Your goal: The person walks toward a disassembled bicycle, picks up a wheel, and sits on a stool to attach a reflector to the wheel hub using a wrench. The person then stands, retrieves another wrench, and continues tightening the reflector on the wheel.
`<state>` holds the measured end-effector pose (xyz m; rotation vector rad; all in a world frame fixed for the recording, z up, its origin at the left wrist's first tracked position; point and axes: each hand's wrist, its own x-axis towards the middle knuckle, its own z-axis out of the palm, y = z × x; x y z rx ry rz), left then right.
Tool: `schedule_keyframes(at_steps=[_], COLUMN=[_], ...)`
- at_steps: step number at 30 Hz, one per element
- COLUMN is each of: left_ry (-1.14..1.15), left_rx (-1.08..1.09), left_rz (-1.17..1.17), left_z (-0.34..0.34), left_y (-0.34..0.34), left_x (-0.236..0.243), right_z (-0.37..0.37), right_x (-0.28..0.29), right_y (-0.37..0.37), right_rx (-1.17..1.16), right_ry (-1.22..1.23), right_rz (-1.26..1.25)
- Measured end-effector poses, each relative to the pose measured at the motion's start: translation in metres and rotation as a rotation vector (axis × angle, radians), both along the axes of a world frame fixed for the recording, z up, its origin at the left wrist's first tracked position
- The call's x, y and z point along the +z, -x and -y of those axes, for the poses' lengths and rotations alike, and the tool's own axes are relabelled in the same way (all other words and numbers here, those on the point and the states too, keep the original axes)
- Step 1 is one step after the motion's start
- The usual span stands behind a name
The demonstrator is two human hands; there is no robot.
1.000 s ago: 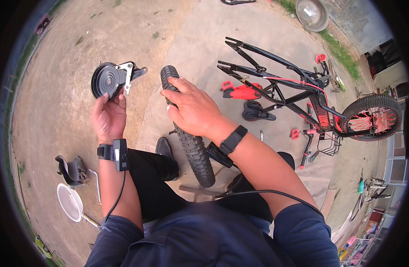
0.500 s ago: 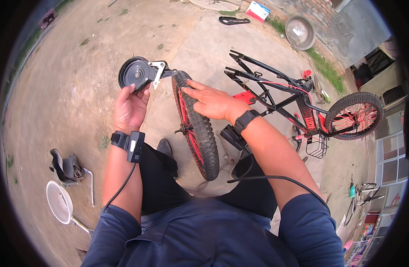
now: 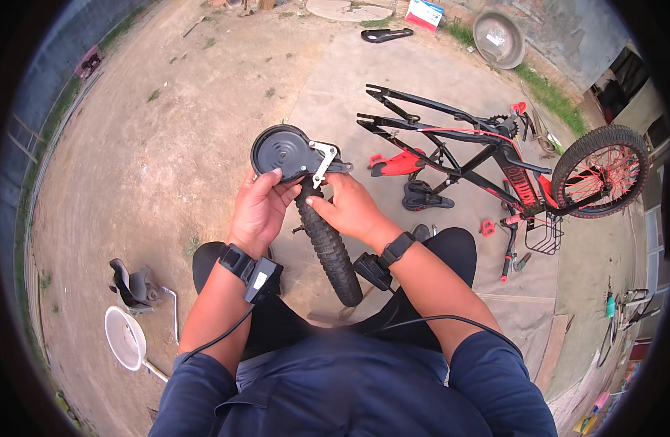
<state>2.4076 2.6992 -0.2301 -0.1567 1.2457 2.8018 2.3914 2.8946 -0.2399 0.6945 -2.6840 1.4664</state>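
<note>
My left hand (image 3: 262, 207) grips a round black brake housing (image 3: 280, 149) with a silver lever arm (image 3: 322, 164), its thumb on the rim. The housing is over the upper end of a knobbly black bicycle tyre (image 3: 328, 251), which stands between my knees. My right hand (image 3: 353, 211) grips the top of the tyre, thumb on the tread, fingers partly hidden behind the housing. Whether the housing rests on the tyre I cannot tell.
A black and red bicycle frame (image 3: 473, 171) with front wheel (image 3: 598, 172) lies right, beside a saddle (image 3: 422, 197) and red pedal (image 3: 486, 228). A white plastic scoop (image 3: 124, 339) and dark crumpled object (image 3: 135, 288) lie lower left. A metal basin (image 3: 499, 40) leans near the back wall.
My left hand has brought the brake housing rightward to over the tyre's top, beside my right hand. The wheel's red spokes, visible half a second ago, are now mostly out of sight.
</note>
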Motion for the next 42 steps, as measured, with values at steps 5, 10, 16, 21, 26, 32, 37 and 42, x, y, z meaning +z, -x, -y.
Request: schedule_keyframes(at_steps=[5, 10, 16, 21, 26, 32, 37, 42], left_ry=[0.11, 0.17, 0.25, 0.323, 0.367, 0.311, 0.351, 0.606], left_rx=[0.008, 0.016, 0.062, 0.05, 0.022, 0.011, 0.051, 0.202], left_rz=[-0.011, -0.045, -0.054, -0.078, -0.101, -0.152, -0.193, -0.24], left_z=[-0.017, -0.015, -0.008, -0.007, -0.01, -0.013, -0.007, -0.015], left_y=[0.004, 0.006, 0.016, 0.022, 0.023, 0.023, 0.029, 0.028], left_x=[0.003, -0.007, -0.012, -0.011, -0.009, -0.007, -0.017, -0.024], right_z=[-0.005, -0.018, -0.048, -0.053, -0.05, -0.046, -0.063, -0.08], right_x=[-0.013, -0.022, 0.0, -0.002, -0.005, -0.007, -0.012, -0.012], right_y=[0.004, 0.006, 0.025, 0.046, 0.044, 0.04, 0.042, 0.038], right_rx=[-0.015, 0.215, 0.226, 0.239, 0.232, 0.126, 0.079, 0.001], right_ry=[0.223, 0.749, 1.037, 0.812, 0.789, 0.886, 1.025, 1.066], right_rz=[0.211, 0.726, 0.811, 0.821, 0.811, 0.804, 0.8, 0.764])
